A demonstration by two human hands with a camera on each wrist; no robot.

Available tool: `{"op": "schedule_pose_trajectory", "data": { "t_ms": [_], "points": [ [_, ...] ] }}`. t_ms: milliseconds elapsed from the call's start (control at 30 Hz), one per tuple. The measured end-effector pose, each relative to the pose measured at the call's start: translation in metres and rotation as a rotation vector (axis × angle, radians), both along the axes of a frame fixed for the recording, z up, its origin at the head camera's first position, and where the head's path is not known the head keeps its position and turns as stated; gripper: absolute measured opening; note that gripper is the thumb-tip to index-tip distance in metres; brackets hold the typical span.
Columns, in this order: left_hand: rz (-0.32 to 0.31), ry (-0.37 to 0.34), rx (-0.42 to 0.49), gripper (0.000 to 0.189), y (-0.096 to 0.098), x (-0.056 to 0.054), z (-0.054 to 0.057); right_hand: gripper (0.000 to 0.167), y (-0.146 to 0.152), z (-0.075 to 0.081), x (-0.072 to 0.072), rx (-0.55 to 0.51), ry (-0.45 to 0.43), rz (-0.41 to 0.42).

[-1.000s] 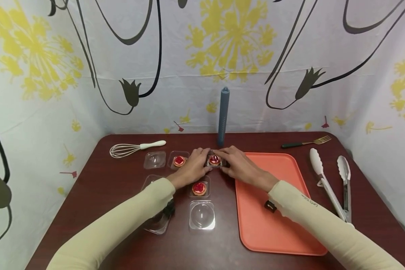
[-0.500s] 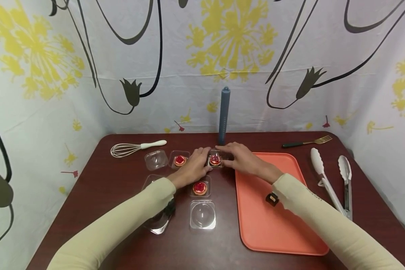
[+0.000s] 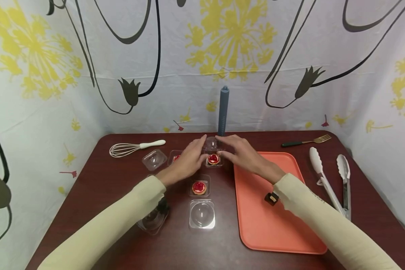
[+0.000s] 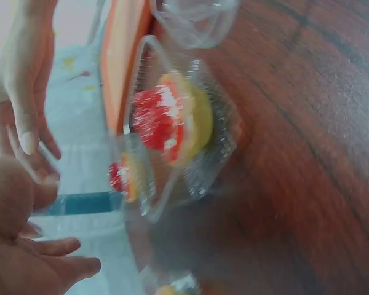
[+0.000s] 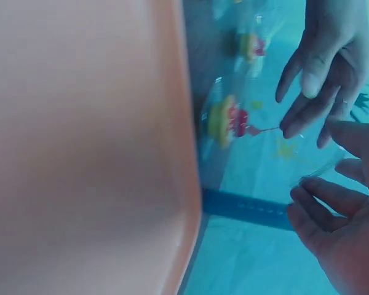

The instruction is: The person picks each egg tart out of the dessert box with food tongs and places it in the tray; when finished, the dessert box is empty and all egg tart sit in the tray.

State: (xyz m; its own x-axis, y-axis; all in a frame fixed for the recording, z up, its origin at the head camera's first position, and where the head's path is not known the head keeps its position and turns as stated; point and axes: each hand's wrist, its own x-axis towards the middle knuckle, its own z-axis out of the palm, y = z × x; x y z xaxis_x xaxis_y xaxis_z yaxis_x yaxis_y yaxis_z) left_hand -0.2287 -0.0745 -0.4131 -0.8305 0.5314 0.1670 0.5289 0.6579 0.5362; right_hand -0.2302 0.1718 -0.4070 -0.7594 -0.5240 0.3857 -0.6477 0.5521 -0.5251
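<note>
In the head view, my left hand (image 3: 189, 154) and right hand (image 3: 243, 153) stand on either side of a clear lid (image 3: 211, 143). The lid is raised behind a small clear box holding a red-topped tart (image 3: 213, 159). The right wrist view shows my right hand (image 5: 344, 215) pinching the lid's thin edge. My left hand (image 5: 329, 67) has its fingers loosely extended near the lid; contact is unclear. A second tart (image 3: 199, 188) sits in an open clear box, with a clear lid (image 3: 202, 215) in front of it. My left hand partly hides a third tart (image 3: 176, 158).
An orange tray (image 3: 276, 228) lies at right, with tongs (image 3: 329, 183) and a fork (image 3: 307, 141) beyond it. A whisk (image 3: 136, 148) is at back left. A blue stick (image 3: 223, 110) stands behind the hands. Clear plastic (image 3: 154, 160) lies left.
The lid over the rear tart has come up and back from its box. My left hand has shifted off the box, its fingers straighter; my right hand has risen slightly.
</note>
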Motion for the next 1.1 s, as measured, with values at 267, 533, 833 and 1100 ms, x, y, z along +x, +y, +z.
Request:
{"op": "schedule_pose_trajectory", "data": {
  "t_ms": [267,533,833,1100],
  "points": [
    [0.026,0.184,0.034,0.031,-0.029,0.021,0.014,0.040,-0.014,0.009,0.023,-0.110,0.017,0.038],
    [0.047,0.279,0.164,0.017,-0.049,0.049,0.017,0.029,-0.036,0.011,0.044,-0.187,-0.047,0.046],
    [0.122,0.133,0.295,0.009,-0.073,0.077,0.019,0.022,-0.060,0.003,0.063,-0.262,-0.092,0.042],
    [0.229,0.022,0.317,0.005,-0.093,0.104,0.012,0.019,-0.078,-0.007,0.079,-0.331,-0.238,0.103]
  ]
}}
